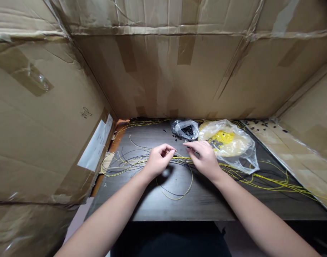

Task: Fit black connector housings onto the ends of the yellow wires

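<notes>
My left hand is closed in a pinch on a thin yellow cable just above the dark table. My right hand is also closed, its fingertips pinching a small black piece I can barely make out near the same cable's end. The two hands are a few centimetres apart. Loose yellow and black cables lie spread under and beside them, and one yellow loop curls toward me.
A small clear bag of black parts and a larger clear bag holding yellow parts lie behind my right hand. Cardboard walls close in the left, back and right. Small black parts are scattered on the right cardboard flap.
</notes>
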### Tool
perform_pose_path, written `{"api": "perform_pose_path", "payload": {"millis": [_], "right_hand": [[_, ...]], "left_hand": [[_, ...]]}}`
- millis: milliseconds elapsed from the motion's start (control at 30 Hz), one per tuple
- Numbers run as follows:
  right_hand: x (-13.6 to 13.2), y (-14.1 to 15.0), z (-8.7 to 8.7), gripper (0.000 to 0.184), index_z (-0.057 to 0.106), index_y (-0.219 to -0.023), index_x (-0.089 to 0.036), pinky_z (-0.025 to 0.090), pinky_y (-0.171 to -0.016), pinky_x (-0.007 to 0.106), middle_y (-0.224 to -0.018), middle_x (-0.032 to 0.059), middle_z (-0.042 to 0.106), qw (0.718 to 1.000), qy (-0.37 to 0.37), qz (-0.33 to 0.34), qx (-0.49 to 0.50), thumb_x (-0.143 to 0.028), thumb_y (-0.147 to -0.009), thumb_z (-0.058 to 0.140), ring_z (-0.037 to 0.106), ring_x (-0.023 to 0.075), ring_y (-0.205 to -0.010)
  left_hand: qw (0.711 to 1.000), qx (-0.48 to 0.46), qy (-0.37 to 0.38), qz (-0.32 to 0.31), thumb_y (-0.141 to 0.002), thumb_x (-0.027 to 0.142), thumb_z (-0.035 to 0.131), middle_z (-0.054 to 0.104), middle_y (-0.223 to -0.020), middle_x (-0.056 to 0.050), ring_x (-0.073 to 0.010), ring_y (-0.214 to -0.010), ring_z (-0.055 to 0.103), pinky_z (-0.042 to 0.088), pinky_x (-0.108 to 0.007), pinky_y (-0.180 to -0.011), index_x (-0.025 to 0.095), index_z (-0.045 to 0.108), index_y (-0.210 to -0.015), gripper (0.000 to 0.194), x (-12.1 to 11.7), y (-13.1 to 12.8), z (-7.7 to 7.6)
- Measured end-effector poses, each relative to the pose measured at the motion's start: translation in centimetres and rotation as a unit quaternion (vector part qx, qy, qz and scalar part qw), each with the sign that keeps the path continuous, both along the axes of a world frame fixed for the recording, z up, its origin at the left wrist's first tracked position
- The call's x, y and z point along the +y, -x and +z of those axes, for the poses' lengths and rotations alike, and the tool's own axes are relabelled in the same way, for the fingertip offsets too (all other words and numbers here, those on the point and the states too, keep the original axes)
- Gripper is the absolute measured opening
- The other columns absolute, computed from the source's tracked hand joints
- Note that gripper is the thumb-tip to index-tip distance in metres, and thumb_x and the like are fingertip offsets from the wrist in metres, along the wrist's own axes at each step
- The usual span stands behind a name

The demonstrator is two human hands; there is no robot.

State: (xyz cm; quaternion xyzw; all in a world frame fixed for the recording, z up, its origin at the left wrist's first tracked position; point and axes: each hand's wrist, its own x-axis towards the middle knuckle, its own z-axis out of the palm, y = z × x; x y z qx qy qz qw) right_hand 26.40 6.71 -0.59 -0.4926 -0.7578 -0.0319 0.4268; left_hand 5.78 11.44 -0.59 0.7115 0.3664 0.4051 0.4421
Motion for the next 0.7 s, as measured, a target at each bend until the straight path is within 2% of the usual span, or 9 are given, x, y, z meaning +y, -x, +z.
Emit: {"api": "perform_pose_path", "payload": {"millis": [167,433,567,700], "right_hand": [[-0.9,1.8,0.6,0.019,0.068,-0.112,-0.025,0.042,-0.082,0.038,-0.094,0.0039,0.070,0.999,-0.012,0.036,-0.015,-0.020,-0.096,0.057,0.061,0.0193,-0.084],[-0.8,1.2,0.3,0.011,0.066,-0.100,-0.020,0.043,-0.078,0.036,-0.089,0.0042,0.070,0.997,0.025,0.067,-0.020,-0.021,-0.097,0.055,0.060,0.0183,-0.081],[-0.9,1.2,0.4,0.012,0.065,-0.099,-0.019,0.043,-0.075,0.035,-0.087,0.0046,0.069,0.997,0.039,0.062,-0.032,-0.022,-0.097,0.054,0.059,0.0182,-0.079],[-0.8,1.3,0.1,0.010,0.066,-0.098,-0.019,0.045,-0.072,0.032,-0.085,0.0039,0.068,0.994,0.077,0.068,0.020,-0.022,-0.096,0.056,0.059,0.0170,-0.075]], "left_hand": [[0.999,0.013,-0.041,-0.002,-0.088,0.033,0.061,0.053,-0.061,0.003,-0.0084,-0.054,0.045,0.034,-0.021,-0.052,0.013,0.067,-0.085,0.020,-0.6,-0.2,0.3],[0.973,0.094,-0.212,0.002,-0.090,0.023,0.060,0.059,-0.066,0.002,-0.0103,-0.061,0.053,0.041,-0.023,-0.060,0.017,0.068,-0.090,0.010,-1.4,-0.2,0.4],[0.952,0.139,-0.272,-0.006,-0.094,0.022,0.055,0.065,-0.079,-0.002,-0.0126,-0.070,0.058,0.045,-0.025,-0.067,0.018,0.066,-0.097,0.012,-1.4,0.0,0.3],[0.934,0.165,-0.318,-0.005,-0.096,0.022,0.052,0.067,-0.089,-0.005,-0.0154,-0.080,0.062,0.048,-0.027,-0.075,0.018,0.064,-0.102,0.014,-1.4,0.2,0.3]]}}
